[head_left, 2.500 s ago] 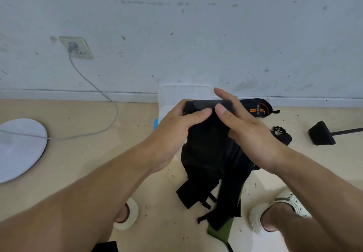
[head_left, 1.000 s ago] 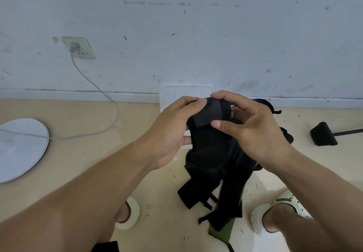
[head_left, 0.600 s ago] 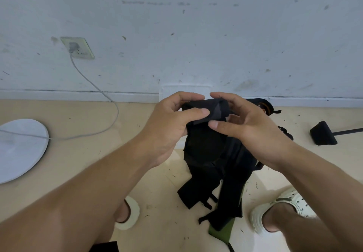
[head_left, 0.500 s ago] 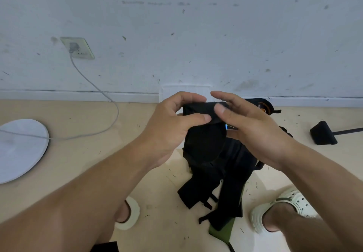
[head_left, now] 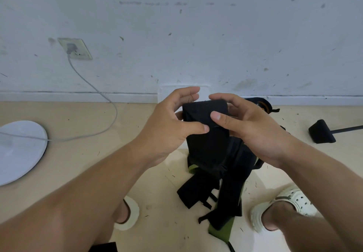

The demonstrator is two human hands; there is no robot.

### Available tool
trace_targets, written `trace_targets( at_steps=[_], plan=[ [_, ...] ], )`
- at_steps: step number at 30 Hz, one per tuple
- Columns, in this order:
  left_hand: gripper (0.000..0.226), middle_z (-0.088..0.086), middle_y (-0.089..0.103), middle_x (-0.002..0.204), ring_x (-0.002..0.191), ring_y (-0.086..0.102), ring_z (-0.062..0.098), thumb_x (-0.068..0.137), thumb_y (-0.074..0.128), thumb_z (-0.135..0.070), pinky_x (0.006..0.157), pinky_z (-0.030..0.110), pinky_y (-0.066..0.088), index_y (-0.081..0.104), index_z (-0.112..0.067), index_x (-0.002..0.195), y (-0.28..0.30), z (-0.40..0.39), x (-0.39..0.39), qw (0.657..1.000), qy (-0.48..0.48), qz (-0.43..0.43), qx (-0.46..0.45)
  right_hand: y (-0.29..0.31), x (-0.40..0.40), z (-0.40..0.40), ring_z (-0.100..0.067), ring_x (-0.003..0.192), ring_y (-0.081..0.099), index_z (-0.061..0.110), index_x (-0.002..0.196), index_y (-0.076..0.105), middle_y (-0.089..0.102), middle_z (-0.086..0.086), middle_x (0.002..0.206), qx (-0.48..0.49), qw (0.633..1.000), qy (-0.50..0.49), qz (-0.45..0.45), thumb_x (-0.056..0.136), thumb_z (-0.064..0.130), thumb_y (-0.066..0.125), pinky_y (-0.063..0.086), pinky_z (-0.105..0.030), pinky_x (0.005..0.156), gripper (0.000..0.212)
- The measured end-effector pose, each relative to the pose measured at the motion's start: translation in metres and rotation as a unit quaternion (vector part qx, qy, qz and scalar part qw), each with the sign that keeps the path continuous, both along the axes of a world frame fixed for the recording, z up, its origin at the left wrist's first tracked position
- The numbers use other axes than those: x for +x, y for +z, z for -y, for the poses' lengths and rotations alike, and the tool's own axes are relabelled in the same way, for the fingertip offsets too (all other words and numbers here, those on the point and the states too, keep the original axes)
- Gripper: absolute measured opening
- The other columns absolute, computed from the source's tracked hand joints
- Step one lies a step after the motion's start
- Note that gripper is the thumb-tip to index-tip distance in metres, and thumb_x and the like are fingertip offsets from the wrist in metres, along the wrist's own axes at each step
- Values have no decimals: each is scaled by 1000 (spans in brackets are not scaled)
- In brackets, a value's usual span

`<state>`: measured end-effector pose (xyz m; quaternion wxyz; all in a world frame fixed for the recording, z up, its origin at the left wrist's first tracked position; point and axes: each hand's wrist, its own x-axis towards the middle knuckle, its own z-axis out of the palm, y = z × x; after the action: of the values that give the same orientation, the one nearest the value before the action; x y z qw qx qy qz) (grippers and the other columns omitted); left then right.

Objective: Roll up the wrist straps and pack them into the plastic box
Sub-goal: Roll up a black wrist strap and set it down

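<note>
Above floor | left hand [head_left: 169, 126] and right hand [head_left: 253, 128] pinch black wrist strap [head_left: 206, 126] roll, fingers curled | risk: loosened grip lets roll unwind before reaching plastic box [head_left: 167, 91]

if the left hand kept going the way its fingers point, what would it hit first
Most likely the black strap that the left hand already pinches; past it, the right hand gripping the other side. Depth is hard to judge.
</note>
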<state>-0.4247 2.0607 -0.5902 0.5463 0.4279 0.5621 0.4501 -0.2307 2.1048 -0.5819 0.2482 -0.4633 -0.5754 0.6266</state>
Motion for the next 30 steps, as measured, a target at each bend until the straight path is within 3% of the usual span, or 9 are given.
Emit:
trace_targets(
  at_steps=[3,6,8,11,17,21,25,30],
  plan=[
    [78,-8,70,128,103,74,9,75,85,6,92,24,56,59,-35,136,1,0,-1,1000,-7,7,-19,0,1,0,-17,105,74,36,128,65,72,1,122,15,1000,-11,-9,86,34,74,59,-31,89,44],
    [85,-3,75,119,107,74,15,65,94,-8,104,38,54,59,-37,136,-2,-3,-4,999,-4,19,-47,0,1,0,-16,104,75,35,130,64,73,1,123,30,999,-13,-11,92,26,72,59,-26,85,40],
    [83,-2,75,120,111,74,17,61,93,-19,105,41,55,59,-36,136,-2,-4,-6,998,-13,23,-65,0,1,-1,-16,104,74,33,131,64,73,0,123,36,999,-18,-20,93,22,72,59,-23,85,41],
    [64,-1,76,121,112,74,18,78,90,-18,103,46,57,62,-27,135,-1,-3,-6,995,-59,31,-78,-1,1,-2,-16,105,74,32,133,63,73,-2,122,46,998,-27,-40,92,15,72,59,-25,86,45],
    [34,-4,76,121,114,72,17,96,71,-26,103,47,57,67,-27,130,-1,-2,-2,992,-72,40,-97,-6,1,-2,-27,115,69,33,137,62,69,0,129,83,995,-35,-50,92,5,74,59,-35,97,54],
    [37,-7,75,123,114,72,15,100,64,-37,100,47,59,62,-30,136,2,0,0,991,-68,59,-96,-7,0,-2,-23,116,68,35,135,63,68,3,129,100,993,-39,-57,91,2,75,56,-46,103,56],
    [38,-13,74,122,113,72,11,100,62,-42,98,45,60,59,-34,137,3,1,4,991,-54,75,-94,-8,-1,-1,-20,118,68,34,133,64,69,8,127,111,991,-46,-64,89,-1,76,55,-48,104,57],
    [44,-5,75,123,115,72,19,101,50,-58,99,46,59,66,-31,131,4,1,3,985,-41,110,-123,-10,-1,0,-20,123,64,35,131,64,70,8,126,121,990,-40,-66,89,-4,75,55,-47,104,58]
  ],
)
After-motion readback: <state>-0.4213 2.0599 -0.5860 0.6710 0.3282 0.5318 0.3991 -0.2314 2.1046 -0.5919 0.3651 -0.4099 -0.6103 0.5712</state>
